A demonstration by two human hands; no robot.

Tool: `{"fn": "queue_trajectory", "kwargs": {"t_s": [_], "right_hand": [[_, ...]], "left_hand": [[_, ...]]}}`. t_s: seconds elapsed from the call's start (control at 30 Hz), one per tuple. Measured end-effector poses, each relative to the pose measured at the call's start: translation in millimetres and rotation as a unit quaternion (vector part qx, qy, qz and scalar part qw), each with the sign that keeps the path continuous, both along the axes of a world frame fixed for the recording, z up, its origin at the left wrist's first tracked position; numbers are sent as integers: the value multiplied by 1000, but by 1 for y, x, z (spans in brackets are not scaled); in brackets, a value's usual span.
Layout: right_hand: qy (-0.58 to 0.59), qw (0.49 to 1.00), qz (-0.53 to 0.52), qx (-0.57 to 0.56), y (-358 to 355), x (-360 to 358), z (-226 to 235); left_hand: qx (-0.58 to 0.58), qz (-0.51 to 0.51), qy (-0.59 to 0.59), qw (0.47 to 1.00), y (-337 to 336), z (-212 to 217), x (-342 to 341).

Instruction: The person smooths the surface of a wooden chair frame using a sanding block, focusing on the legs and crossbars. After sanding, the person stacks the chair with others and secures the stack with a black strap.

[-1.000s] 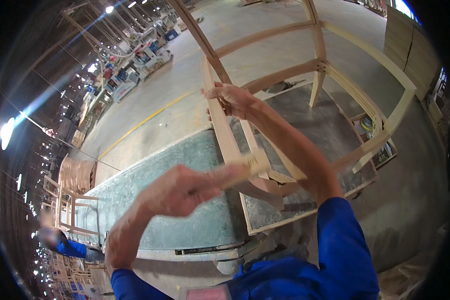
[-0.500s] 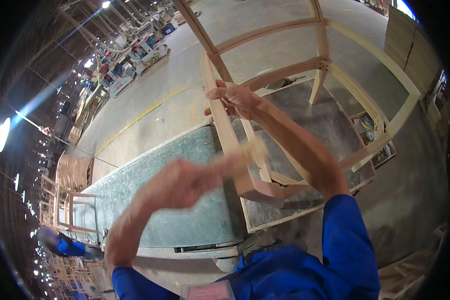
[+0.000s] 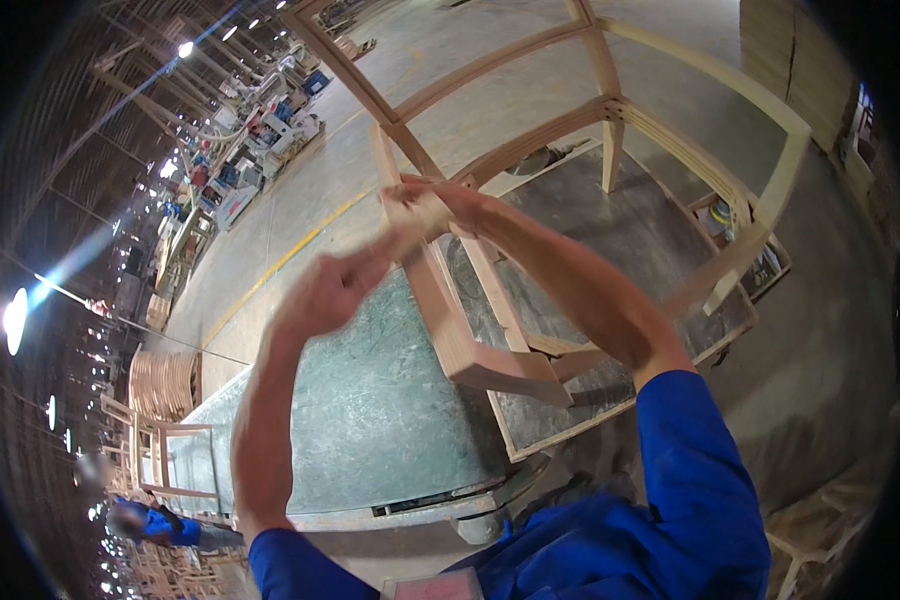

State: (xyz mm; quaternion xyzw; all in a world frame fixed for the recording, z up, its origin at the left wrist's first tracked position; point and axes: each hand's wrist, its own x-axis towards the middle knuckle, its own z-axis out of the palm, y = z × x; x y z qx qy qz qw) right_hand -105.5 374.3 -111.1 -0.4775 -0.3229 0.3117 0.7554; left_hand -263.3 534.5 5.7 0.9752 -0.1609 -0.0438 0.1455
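A pale wooden chair frame (image 3: 457, 345) lies tipped in front of me, over a dark-topped table. My right hand (image 3: 438, 196) reaches across it and grips the upper part of the thick near rail. In my left hand (image 3: 332, 292) is a pale tan block-like piece (image 3: 420, 227), smeared by motion, so its exact kind does not show. That piece lies over the same rail, close beside my right hand, and hides some of the right fingers. My left fingers are closed round its lower end.
A worn green work surface (image 3: 370, 400) spreads below my left arm. The dark tabletop (image 3: 560, 225) has pale wooden edging, with a tray of small items (image 3: 720, 215) at its right. Further left stand another chair frame (image 3: 175, 450), stacked curved wood (image 3: 165, 383) and a person in blue (image 3: 175, 525).
My left hand has moved up and away along the rail with the pale piece, from the rail's lower end to beside my right hand. The right hand keeps its grip.
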Motion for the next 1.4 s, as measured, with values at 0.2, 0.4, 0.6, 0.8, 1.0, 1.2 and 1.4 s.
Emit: {"fn": "queue_trajectory", "kwargs": {"t_s": [0.2, 0.4, 0.6, 0.8, 1.0, 1.2, 1.4], "right_hand": [[-370, 770, -295, -429, -163, 21, -64], [-340, 725, -212, -560, -209, -72, -54], [-489, 666, -262, -499, -273, -102, -99], [-462, 707, -154, -513, -292, -123, -79], [-537, 726, -121, -412, -305, -123, -82], [-537, 759, -132, -344, -313, -104, -105], [-524, 784, -110, -314, -313, -98, -113]], "left_hand": [[1, -133, 53, 990, -17, -18, -64], [188, -67, 34, 979, -119, 52, -170], [347, 64, -9, 936, -193, 43, -155], [443, 186, 22, 877, -222, -42, -165], [484, 269, -88, 828, -237, -58, -144], [454, 335, 22, 826, -276, -93, -127], [450, 414, 6, 791, -291, -106, -122]]}}
